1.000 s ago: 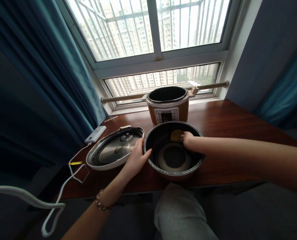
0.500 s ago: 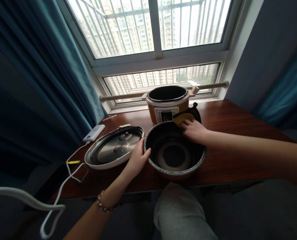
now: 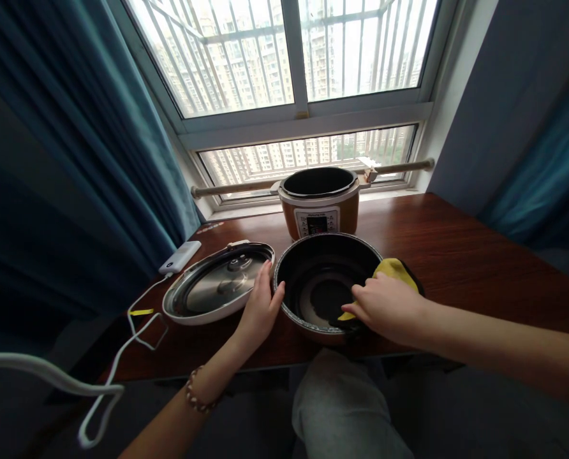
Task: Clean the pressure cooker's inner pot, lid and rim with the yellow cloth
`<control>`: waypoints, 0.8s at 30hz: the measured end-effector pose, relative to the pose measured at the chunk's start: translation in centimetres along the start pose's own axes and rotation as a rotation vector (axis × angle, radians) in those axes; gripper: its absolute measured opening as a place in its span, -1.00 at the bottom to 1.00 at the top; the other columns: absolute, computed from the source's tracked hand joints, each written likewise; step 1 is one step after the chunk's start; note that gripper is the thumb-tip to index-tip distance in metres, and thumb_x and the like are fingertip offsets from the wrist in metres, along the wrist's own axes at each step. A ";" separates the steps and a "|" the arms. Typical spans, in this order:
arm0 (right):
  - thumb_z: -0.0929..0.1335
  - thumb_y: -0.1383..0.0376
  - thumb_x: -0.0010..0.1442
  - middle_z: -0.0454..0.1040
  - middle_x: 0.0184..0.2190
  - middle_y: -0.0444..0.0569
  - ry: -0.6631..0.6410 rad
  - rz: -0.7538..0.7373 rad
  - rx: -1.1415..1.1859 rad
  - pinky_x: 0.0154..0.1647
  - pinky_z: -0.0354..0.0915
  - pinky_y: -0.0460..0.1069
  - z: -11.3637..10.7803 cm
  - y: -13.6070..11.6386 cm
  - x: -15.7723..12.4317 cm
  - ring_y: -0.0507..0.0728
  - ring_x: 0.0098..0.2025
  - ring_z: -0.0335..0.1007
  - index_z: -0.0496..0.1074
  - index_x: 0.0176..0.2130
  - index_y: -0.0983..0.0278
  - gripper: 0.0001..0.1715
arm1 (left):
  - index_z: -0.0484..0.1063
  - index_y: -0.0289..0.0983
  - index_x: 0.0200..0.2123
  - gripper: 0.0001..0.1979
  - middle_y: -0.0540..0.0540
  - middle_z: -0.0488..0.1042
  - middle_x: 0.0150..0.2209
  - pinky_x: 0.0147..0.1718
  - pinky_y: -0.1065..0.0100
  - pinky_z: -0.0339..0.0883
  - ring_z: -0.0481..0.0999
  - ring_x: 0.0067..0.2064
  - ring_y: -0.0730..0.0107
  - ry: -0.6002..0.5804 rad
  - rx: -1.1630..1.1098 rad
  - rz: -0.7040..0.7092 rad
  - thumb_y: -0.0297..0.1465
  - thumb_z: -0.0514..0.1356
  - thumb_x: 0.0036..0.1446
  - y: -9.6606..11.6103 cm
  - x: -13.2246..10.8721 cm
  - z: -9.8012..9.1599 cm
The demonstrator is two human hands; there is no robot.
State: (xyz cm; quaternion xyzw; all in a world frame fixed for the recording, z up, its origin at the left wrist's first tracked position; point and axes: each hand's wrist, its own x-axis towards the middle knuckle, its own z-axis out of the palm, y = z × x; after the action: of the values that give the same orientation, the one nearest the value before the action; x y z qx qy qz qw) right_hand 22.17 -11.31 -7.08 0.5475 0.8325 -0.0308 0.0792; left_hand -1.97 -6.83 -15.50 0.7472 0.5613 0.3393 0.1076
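Note:
A black inner pot with a speckled rim sits near the table's front edge. My left hand holds its left side, thumb at the rim and fingers along the outside. In my closed right hand is a yellow cloth with a dark side. It lies over the pot's right rim, one end reaching inside near the front. Just left of my left hand, a cooker lid rests with its metal underside up.
Behind the pot stands the brown and white electric cooker body, uncovered. A white power bank and its white cable lie at the left. The wooden table meets a window with a rail.
My right hand has moved with the cloth from the pot's far right rim to its near right side. My left thumb has drawn back slightly at the rim.

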 end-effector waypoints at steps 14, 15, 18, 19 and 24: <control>0.17 0.50 0.09 0.46 -0.29 0.02 0.357 -0.238 0.968 -0.31 0.25 -0.10 1.6 -5.5 1.0 0.06 -0.31 0.38 0.33 -0.26 0.33 -0.75 | -0.04 -0.21 0.21 -0.51 -0.17 0.10 0.22 0.16 0.14 0.08 0.10 0.23 0.24 -0.074 -0.032 0.249 -0.39 -0.07 0.21 9.1 -3.4 -3.2; 0.16 0.51 0.07 0.46 -0.33 0.00 0.418 -0.223 0.968 -0.30 0.26 -0.09 1.9 -4.6 1.1 0.06 -0.32 0.38 0.35 -0.30 0.32 -0.74 | -0.11 -0.22 0.23 -0.47 -0.20 0.09 0.23 0.15 0.12 0.10 0.10 0.23 0.21 -0.134 -0.012 0.284 -0.37 -0.06 0.21 9.4 -3.9 -2.5; 0.15 0.51 0.05 0.47 -0.39 -0.03 0.581 -0.117 0.852 -0.23 0.26 -0.05 3.2 -1.7 0.8 0.08 -0.32 0.38 0.39 -0.39 0.30 -0.71 | -0.13 -0.27 0.24 -0.39 -0.27 0.22 0.15 0.10 0.00 0.12 0.22 0.16 0.10 -0.277 0.109 0.393 -0.27 0.01 0.18 9.4 -4.9 -0.8; 0.15 0.50 0.05 0.47 -0.39 -0.04 0.619 -0.065 0.805 -0.21 0.26 -0.03 3.8 -0.7 0.6 0.09 -0.31 0.39 0.40 -0.38 0.30 -0.71 | -0.03 -0.28 0.21 -0.43 -0.26 0.30 0.08 0.09 -0.02 0.11 0.28 0.10 0.09 -0.309 0.162 0.420 -0.26 0.03 0.17 9.1 -5.0 -0.4; 0.16 0.52 0.05 0.45 -0.36 -0.06 0.709 0.010 0.725 -0.20 0.23 -0.04 7.1 2.1 -0.5 0.08 -0.28 0.36 0.39 -0.36 0.28 -0.70 | 0.35 -0.25 -0.17 -0.80 -0.11 0.45 -0.27 0.03 0.10 0.18 0.41 -0.18 0.27 -0.514 0.292 0.570 -0.36 0.01 0.18 7.1 -3.2 -1.7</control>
State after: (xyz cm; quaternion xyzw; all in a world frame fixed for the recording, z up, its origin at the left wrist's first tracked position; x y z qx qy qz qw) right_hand 24.97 -11.96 -13.89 0.5206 0.7411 -0.1298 -0.4036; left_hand 1.91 -12.54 -11.59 0.9406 0.3289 0.0746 0.0388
